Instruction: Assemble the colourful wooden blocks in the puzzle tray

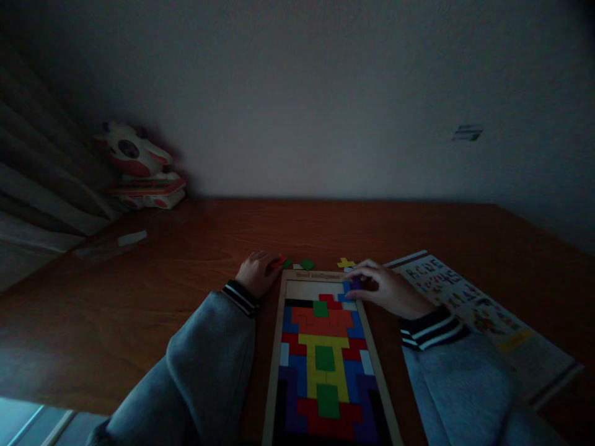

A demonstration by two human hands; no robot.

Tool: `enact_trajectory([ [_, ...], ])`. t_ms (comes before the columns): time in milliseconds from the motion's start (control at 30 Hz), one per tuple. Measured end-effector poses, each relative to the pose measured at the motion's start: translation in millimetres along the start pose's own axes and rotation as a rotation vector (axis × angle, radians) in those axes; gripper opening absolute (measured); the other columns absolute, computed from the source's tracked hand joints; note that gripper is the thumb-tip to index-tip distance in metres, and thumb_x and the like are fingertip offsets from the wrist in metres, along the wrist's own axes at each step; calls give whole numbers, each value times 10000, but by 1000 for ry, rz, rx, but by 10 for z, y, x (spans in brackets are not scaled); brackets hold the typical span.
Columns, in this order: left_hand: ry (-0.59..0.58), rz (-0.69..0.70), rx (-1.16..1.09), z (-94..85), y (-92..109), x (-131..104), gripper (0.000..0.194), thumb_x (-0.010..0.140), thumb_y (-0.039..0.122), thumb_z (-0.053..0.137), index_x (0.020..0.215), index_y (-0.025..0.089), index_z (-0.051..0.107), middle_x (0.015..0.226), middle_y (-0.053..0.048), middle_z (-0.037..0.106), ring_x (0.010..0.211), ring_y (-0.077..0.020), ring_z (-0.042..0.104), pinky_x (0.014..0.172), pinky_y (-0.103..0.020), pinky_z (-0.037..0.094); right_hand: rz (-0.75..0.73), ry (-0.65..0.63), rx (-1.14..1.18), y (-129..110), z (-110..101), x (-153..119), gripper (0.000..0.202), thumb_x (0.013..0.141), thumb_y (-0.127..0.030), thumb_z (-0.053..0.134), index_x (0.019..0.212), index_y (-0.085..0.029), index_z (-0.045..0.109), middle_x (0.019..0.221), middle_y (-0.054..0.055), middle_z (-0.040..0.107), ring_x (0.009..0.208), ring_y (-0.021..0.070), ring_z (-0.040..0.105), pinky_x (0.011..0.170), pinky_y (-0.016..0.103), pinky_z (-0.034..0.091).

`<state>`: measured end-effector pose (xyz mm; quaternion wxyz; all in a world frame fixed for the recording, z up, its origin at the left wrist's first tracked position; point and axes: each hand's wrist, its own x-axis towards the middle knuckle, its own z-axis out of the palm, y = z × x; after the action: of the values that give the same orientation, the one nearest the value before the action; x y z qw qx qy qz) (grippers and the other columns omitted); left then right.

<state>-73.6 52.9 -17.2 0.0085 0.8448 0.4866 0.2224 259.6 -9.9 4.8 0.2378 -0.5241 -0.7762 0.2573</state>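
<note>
Nearest, grey sleeves with striped cuffs, framing a wooden puzzle tray packed with coloured block pieces, bare only at the far end. Right hand lying over the tray's far right corner, fingers lightly curled, fingertips on a purple piece at the rim of the empty strip; pinched or merely pressed, cannot tell. Left hand just beyond the tray's far left corner, loosely closed around a red piece at its fingertips.

Probably light, stiff, flat wooden pieces, smooth enough to slide on the tray floor; best taken by opposite edges between thumb and forefinger, since lying flat leaves little to grip from above.

Past the tray's far edge, loose green pieces and a yellow cross-shaped piece. To the right, a printed pattern sheet lying flat, touching the right sleeve.

Beneath everything, a reddish-brown wooden table, polished and level. Far left corner, a red-and-white toy against a curtain. Behind, a plain pale wall; very dim room.
</note>
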Motion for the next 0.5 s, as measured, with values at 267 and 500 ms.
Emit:
enact_trajectory([
  [267, 9, 5, -4, 16, -24, -1, 227, 904, 323, 609, 1080, 201, 686, 1052, -63, 722, 956, -233, 669, 879, -384, 542, 112, -79, 191, 189, -16, 2, 387, 836, -491, 658, 1112, -221, 678, 893, 31, 655, 833, 189, 613, 764, 340, 503],
  [500, 34, 31, 8, 54, -51, -3, 216, 903, 316, 609, 1066, 199, 689, 1024, -70, 722, 928, -233, 671, 851, -388, 550, 36, 137, 77, 224, -19, 29, 278, 896, -455, 585, 1037, -240, 691, 1040, 72, 663, 960, 228, 631, 883, 420, 508],
])
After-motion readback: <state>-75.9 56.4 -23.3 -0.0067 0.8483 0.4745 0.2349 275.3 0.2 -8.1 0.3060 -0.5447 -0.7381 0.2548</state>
